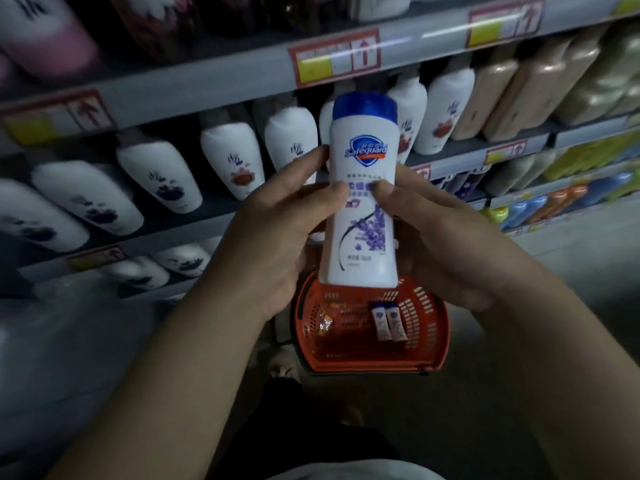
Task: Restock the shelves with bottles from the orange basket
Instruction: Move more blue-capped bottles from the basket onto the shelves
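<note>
Both hands grasp the bottle [363, 216] at mid-body: the left hand [277, 237] and right hand [433, 244] wrap opposite sides, with the thumbs pressed on the front label. The bottle is upright, its blue cap [363, 105] above the grip and its base below, directly over the orange basket [429, 327]. Risk: the body is smooth, glossy white plastic with rounded shoulders, so releasing one hand early could let it slip into the basket. The shelves [207, 81] beyond the grip carry rows of rounded white bottles [228, 157]; careless insertion could topple them.
</note>
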